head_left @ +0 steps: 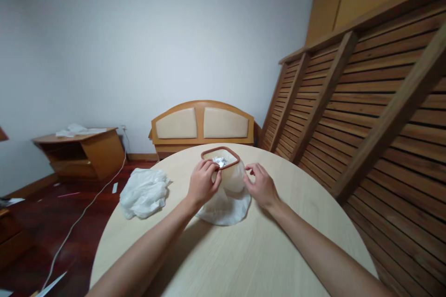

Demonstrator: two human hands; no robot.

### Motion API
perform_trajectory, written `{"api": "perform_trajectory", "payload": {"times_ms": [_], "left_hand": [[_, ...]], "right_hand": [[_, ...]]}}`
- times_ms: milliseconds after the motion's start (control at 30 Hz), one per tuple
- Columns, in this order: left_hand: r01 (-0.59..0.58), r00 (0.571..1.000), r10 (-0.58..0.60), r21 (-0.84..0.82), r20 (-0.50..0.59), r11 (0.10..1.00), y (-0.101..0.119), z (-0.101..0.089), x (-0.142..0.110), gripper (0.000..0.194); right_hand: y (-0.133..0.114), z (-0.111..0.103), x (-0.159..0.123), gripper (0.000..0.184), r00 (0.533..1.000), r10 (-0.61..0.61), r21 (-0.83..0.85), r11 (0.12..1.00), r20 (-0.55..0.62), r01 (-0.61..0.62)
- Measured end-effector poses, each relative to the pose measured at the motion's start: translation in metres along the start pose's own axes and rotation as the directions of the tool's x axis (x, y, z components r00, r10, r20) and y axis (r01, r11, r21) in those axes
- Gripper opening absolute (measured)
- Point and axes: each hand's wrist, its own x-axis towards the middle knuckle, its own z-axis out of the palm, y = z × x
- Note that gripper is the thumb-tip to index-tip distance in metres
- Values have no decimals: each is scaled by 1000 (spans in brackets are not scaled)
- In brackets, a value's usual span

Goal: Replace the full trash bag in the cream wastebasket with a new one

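A small bin-like container has a brown rounded-square rim (230, 150), and its pale body is partly covered. Crumpled silvery material (220, 161) shows inside the opening. Below and in front of it spreads a thin white plastic bag (226, 211), lying on the table. My left hand (204, 183) is closed on the near left part of the rim, thumb and fingers pinched together. Beside the container's right side is my right hand (261, 186), fingers curled, with a gap between thumb and index finger. Its fingertips are close to the pale side; whether they touch is unclear.
The round wooden table (278, 250) carries a crumpled white plastic bag (144, 193) at its left edge. Behind stands a padded headboard (200, 123). Slatted wood panels (324, 102) lean at the right. A low cabinet (94, 153) and a white cable (87, 209) are at the left.
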Motion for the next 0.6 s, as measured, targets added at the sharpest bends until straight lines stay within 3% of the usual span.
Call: {"api": "perform_trajectory", "payload": {"times_ms": [67,167,267,400,600], "left_hand": [[-20,1000,20,-54,6,998,9,-8,-5,8],[-47,998,52,-155,29,987,18,-19,-12,10],[-64,995,82,-257,60,964,21,-27,-16,11],[2,997,27,-366,72,931,15,-26,-20,14],[265,963,-194,-526,186,808,-11,-3,-31,92]], "right_hand": [[-5,-3,-2,31,995,-80,50,995,-56,82],[-14,-6,-6,44,989,-142,101,984,-29,144],[-21,-6,-8,42,992,-126,152,981,12,123],[-22,-7,-8,32,990,-139,202,970,23,131],[-19,-12,-6,21,988,-145,206,970,51,132]]}}
